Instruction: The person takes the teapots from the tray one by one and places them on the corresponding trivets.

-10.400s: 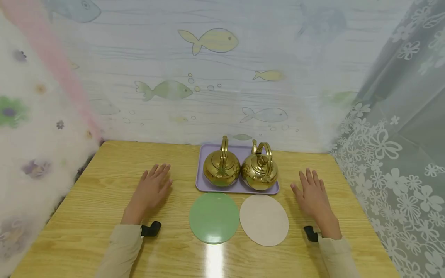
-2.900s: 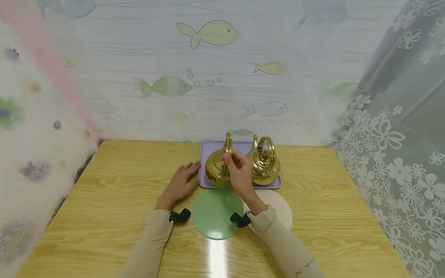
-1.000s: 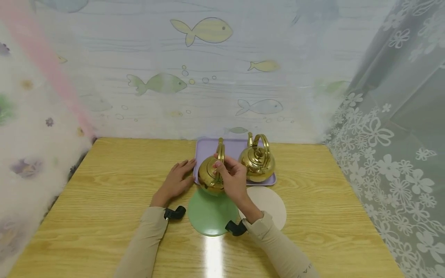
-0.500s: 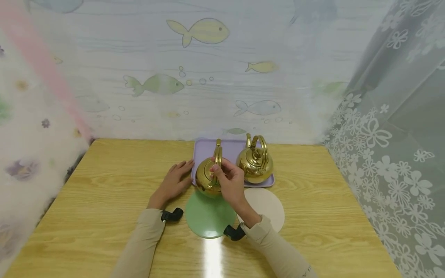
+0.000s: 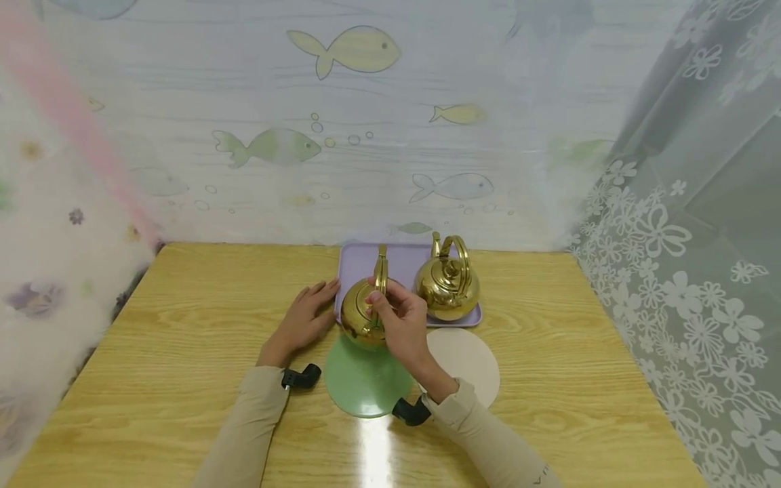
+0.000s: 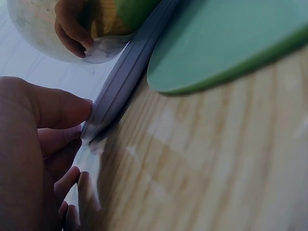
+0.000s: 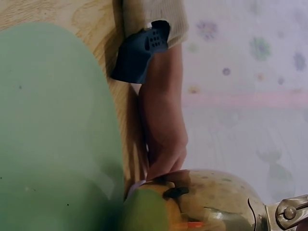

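Observation:
In the head view, my right hand (image 5: 407,329) pinches the arched handle of the left-hand brass kettle (image 5: 356,317), fingers curled round it. That kettle is over the front edge of the lilac tray (image 5: 360,261) and overlaps the green round mat (image 5: 366,390). My left hand (image 5: 302,318) lies by the tray's left side, fingers extended to its edge; the left wrist view has its thumb (image 6: 62,108) touching the tray rim (image 6: 127,67). A second brass kettle (image 5: 448,288) stands upright on the tray's right half.
A cream round mat (image 5: 468,359) lies right of the green one, partly behind my right forearm. The wood-grain table (image 5: 567,379) reaches back to a fish-print curtain (image 5: 268,88). A flowered grey curtain (image 5: 702,271) hangs at the right.
Both hands, earlier flat on the table, have moved to the tray. My right hand has gripped the left kettle and brought it forward toward the green mat, with little movement in the last half second.

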A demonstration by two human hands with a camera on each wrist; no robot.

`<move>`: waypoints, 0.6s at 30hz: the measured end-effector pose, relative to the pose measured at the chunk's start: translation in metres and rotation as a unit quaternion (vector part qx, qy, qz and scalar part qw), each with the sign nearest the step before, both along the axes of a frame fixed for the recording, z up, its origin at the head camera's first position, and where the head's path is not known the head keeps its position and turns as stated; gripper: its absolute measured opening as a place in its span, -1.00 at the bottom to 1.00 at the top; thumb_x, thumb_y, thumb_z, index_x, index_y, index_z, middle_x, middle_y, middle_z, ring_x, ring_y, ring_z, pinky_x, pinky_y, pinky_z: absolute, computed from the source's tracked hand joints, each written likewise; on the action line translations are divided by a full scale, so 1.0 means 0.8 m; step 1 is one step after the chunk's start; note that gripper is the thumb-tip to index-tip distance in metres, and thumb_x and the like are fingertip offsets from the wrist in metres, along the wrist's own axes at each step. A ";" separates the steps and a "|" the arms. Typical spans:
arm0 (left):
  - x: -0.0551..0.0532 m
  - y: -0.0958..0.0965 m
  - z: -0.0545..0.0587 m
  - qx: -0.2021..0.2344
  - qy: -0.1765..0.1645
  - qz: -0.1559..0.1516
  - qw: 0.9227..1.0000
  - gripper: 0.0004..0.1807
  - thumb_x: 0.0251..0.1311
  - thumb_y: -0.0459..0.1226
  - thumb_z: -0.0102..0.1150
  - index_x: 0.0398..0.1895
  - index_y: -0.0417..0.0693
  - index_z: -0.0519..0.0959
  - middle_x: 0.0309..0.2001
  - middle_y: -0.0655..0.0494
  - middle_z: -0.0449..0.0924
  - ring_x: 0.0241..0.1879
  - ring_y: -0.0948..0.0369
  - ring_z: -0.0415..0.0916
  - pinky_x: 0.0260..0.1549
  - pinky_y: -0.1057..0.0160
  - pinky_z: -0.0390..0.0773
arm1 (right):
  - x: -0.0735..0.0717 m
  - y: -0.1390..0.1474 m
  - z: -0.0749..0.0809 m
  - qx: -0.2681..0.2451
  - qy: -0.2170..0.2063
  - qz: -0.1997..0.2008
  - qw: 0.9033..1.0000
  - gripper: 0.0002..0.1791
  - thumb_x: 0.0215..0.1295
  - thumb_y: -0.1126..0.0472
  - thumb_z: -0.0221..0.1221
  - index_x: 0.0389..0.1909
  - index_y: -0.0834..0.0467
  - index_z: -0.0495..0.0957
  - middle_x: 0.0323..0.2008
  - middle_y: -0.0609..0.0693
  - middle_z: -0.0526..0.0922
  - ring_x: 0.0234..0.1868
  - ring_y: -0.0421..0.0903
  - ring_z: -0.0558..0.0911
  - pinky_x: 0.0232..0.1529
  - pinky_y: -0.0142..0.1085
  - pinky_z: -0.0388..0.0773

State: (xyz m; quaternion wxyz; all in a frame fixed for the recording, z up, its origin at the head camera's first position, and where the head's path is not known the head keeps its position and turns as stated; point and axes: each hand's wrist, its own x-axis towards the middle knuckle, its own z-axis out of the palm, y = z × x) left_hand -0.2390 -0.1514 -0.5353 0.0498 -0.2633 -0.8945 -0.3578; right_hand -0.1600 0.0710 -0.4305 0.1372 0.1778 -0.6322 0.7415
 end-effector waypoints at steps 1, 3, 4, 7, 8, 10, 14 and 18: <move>0.000 0.000 0.000 0.001 0.001 0.000 1.000 -0.36 0.39 -0.20 0.09 0.49 -0.22 0.33 0.50 -0.11 0.30 0.52 -0.22 0.12 0.53 -0.25 -0.11 | 0.000 0.000 0.000 0.000 0.001 0.000 1.000 -0.71 0.45 0.45 0.11 0.03 0.62 0.54 -0.36 0.47 0.60 -0.41 -0.19 0.64 -0.35 -0.40 0.66; 0.000 0.001 0.000 0.003 0.000 -0.001 1.000 -0.36 0.39 -0.20 0.10 0.50 -0.21 0.33 0.50 -0.10 0.29 0.52 -0.22 0.11 0.53 -0.25 -0.12 | 0.000 0.000 0.000 0.000 -0.002 0.001 1.000 -0.71 0.45 0.45 0.11 0.03 0.62 0.54 -0.36 0.49 0.59 -0.42 -0.18 0.64 -0.35 -0.38 0.66; 0.000 0.000 0.000 0.002 -0.002 -0.001 1.000 -0.36 0.40 -0.20 0.10 0.50 -0.21 0.32 0.51 -0.09 0.29 0.52 -0.21 0.11 0.53 -0.25 -0.13 | 0.000 0.000 0.000 0.000 -0.003 0.002 1.000 -0.70 0.45 0.44 0.11 0.03 0.62 0.54 -0.35 0.51 0.58 -0.42 -0.18 0.64 -0.35 -0.37 0.67; 0.000 0.000 0.001 0.001 -0.004 -0.004 1.000 -0.36 0.41 -0.20 0.09 0.51 -0.20 0.31 0.51 -0.09 0.28 0.53 -0.21 0.09 0.54 -0.25 -0.14 | 0.001 0.000 0.001 -0.002 -0.010 0.007 1.000 -0.69 0.46 0.43 0.11 0.04 0.62 0.54 -0.34 0.53 0.57 -0.42 -0.17 0.64 -0.35 -0.37 0.67; 0.001 0.000 0.001 0.001 -0.006 -0.004 1.000 -0.37 0.42 -0.20 0.09 0.51 -0.20 0.30 0.51 -0.10 0.28 0.53 -0.21 0.09 0.54 -0.25 -0.14 | 0.001 0.000 0.001 -0.001 -0.012 0.008 1.000 -0.69 0.46 0.43 0.11 0.05 0.62 0.54 -0.34 0.53 0.58 -0.42 -0.18 0.64 -0.35 -0.37 0.67; 0.001 0.001 0.001 0.001 -0.009 -0.006 1.000 -0.37 0.42 -0.20 0.08 0.51 -0.20 0.30 0.51 -0.10 0.27 0.53 -0.21 0.09 0.54 -0.25 -0.14 | 0.002 0.000 0.002 0.001 -0.016 0.010 1.000 -0.69 0.46 0.43 0.11 0.06 0.62 0.53 -0.33 0.50 0.59 -0.42 -0.20 0.64 -0.35 -0.40 0.67; 0.003 0.001 0.002 0.005 -0.016 -0.007 1.000 -0.36 0.41 -0.20 0.08 0.51 -0.21 0.31 0.51 -0.11 0.28 0.53 -0.21 0.09 0.54 -0.25 -0.14 | 0.004 -0.001 0.003 0.004 -0.017 0.015 1.000 -0.69 0.46 0.43 0.10 0.07 0.62 0.53 -0.34 0.48 0.59 -0.42 -0.23 0.64 -0.35 -0.42 0.66; 0.005 0.000 0.005 0.008 -0.016 -0.005 1.000 -0.37 0.42 -0.18 0.08 0.50 -0.20 0.32 0.51 -0.10 0.29 0.53 -0.21 0.09 0.54 -0.25 -0.14 | 0.007 -0.001 0.003 0.000 -0.015 0.028 0.999 -0.66 0.47 0.41 0.11 0.08 0.63 0.51 -0.31 0.55 0.57 -0.39 -0.21 0.64 -0.33 -0.42 0.66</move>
